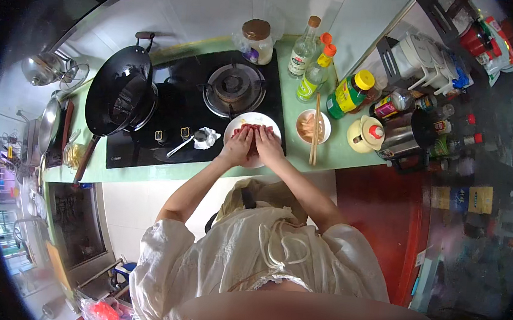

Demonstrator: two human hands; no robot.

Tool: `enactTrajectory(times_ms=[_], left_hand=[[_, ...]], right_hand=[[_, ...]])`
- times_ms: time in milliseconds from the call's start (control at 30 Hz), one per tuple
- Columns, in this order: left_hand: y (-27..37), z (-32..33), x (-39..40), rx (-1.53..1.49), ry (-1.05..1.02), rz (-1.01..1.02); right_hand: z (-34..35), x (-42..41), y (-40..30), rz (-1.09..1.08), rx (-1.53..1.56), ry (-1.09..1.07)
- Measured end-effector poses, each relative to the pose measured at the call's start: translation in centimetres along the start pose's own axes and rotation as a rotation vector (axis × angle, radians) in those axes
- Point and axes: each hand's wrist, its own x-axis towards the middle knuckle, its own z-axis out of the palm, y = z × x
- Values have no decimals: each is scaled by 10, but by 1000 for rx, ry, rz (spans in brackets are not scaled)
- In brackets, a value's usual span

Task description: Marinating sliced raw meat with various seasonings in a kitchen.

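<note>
Both hands lie side by side over red raw meat [252,151] on a white plate [228,131]. My left hand [238,147] presses on the meat's left part and my right hand [267,146] on its right part, palms down. The hands cover most of the meat, and whether the fingers grip it is hidden. The plate rests at the front right of a black glass gas hob [172,149]. Left of it, a metal spoon [180,147] with dark contents leans on a crumpled white wrapper [209,139].
A black wok [114,92] sits on the left burner, its wooden handle [86,159] jutting over the counter edge. Right of the plate, chopsticks [316,128] lie across a small bowl [302,138] of pale pieces. Sauce bottles [316,77], a lidded yellow pot [360,134] and a steel kettle [403,134] stand farther right.
</note>
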Motion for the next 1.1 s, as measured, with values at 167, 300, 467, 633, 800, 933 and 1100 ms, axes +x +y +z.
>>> enactTrajectory(times_ms=[167,300,467,633,800,933,1100], left_hand=[[-8,-9,10,-6,-255,-184],[-5,-28,30,-40,-286,-278],[-7,-1,17,37,-198,-95],[-11,-18,36,-34,-462,-345],[-2,-42,41,-74,-367,-418],[-5,-31,18,-147,-226,-192],[-3,-19,14,-73,-335,-187]], right_hand=[[-26,18,-2,103,146,-144],[-42,26,9,432,574,-297],[-18,28,5,118,343,-209],[-21,41,4,156,290,-253],[-43,37,12,271,481,-220],[-30,21,-4,106,284,-3],[0,15,4,33,69,-67]])
